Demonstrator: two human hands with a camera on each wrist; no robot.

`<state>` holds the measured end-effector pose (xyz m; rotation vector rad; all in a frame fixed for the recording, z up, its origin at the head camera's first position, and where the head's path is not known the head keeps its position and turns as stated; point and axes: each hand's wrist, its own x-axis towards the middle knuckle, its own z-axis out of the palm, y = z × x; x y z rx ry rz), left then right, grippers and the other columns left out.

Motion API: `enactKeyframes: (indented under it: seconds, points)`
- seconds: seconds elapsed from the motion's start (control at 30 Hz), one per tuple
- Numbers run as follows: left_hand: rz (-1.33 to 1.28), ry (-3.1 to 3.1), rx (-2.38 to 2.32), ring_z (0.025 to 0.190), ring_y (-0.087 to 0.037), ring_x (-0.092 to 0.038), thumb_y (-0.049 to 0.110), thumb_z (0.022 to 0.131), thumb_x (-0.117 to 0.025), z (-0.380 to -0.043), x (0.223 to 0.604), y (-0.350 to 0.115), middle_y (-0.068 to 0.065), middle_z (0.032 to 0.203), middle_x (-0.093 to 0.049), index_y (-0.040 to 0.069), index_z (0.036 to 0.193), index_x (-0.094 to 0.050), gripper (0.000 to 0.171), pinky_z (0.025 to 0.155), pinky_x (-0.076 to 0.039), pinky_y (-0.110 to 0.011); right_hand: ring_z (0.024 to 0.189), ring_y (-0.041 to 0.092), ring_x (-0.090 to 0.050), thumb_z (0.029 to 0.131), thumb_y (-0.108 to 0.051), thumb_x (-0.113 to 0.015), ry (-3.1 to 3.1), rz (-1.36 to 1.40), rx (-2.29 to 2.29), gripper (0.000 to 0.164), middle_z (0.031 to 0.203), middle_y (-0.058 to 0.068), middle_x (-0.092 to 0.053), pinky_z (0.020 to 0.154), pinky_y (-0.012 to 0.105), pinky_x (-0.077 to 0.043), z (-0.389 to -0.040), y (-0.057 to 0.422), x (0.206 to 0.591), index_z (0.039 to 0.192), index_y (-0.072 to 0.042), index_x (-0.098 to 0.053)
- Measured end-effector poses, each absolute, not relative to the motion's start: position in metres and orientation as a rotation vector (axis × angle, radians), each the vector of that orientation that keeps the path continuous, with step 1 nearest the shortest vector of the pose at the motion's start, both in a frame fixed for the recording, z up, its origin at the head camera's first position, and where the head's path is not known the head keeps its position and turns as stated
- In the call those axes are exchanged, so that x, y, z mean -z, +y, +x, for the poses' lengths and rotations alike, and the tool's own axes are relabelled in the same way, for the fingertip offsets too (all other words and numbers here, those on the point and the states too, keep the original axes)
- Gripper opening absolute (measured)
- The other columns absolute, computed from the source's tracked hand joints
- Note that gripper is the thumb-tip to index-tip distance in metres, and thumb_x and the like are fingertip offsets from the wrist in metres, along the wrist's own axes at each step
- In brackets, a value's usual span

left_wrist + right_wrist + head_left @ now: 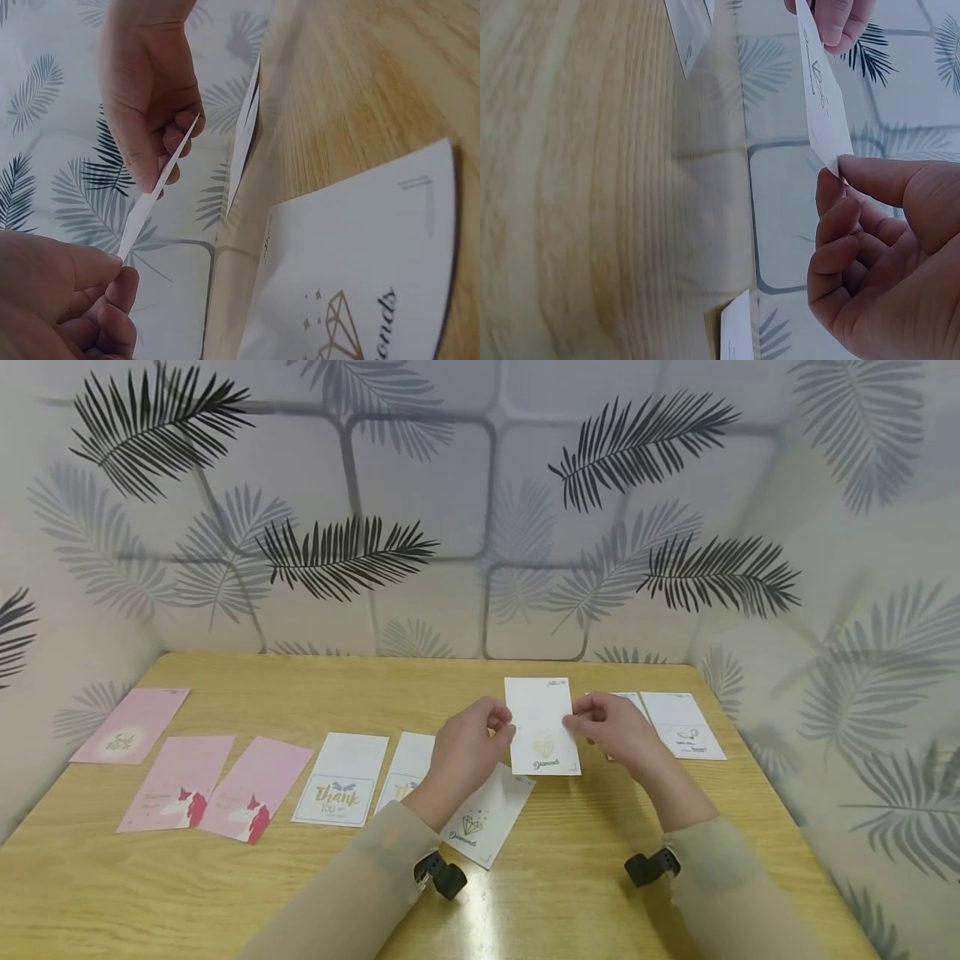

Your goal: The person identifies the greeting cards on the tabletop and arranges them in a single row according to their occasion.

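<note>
Between my two hands a white card (pixel 542 718) with a gold diamond and the word "Diamonds" is held up above the table. My left hand (pixel 471 739) pinches its left edge between thumb and fingers. On the opposite edge, my right hand (pixel 615 727) pinches it the same way; the right wrist view shows the thumb and forefinger of that right hand (pixel 889 247) at the card's edge. A second diamond card (pixel 487 818) lies slanted on the table below my left hand, partly covered by the hand and sleeve.
To the left lie two white "Thank You" cards (pixel 337 781), two pink unicorn cards (pixel 176 785) and a pink card with a pale round patch (pixel 127 731). Two white cards (pixel 684 727) lie at the right, one partly behind my right hand. A leaf-patterned backdrop (pixel 420 493) stands behind the wooden table (pixel 570 893).
</note>
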<state>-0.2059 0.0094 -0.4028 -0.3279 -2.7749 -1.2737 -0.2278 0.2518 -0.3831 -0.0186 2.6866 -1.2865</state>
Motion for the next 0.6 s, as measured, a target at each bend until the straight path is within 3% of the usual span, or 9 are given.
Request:
enactKeyframes:
  seconds: [0.3,0.6]
  points:
    - [-0.309,-2.827,1.196,0.083,-0.017,-0.066,0.020,0.109,-0.070,-0.220,0.402,0.025,-0.001,0.109,-0.078,0.012,0.120,-0.072,0.013,0.077,-0.054,-0.037,0.102,0.028,-0.061,0.108,-0.028,-0.074,2.769,-0.044,1.165,0.033,0.114,0.012,-0.072,0.089,0.041,-0.051,-0.239,0.260,0.379,0.127,-0.002,-0.069]
    - [-0.283,-2.883,1.144,0.089,-0.020,-0.069,0.019,0.109,-0.070,-0.233,0.406,0.037,-0.003,0.108,-0.077,0.010,0.120,-0.073,0.014,0.084,-0.056,-0.040,0.102,0.030,-0.061,0.109,-0.029,-0.072,2.812,-0.032,1.068,0.033,0.117,0.014,-0.072,0.088,0.044,-0.050,-0.250,0.265,0.383,0.127,-0.002,-0.069]
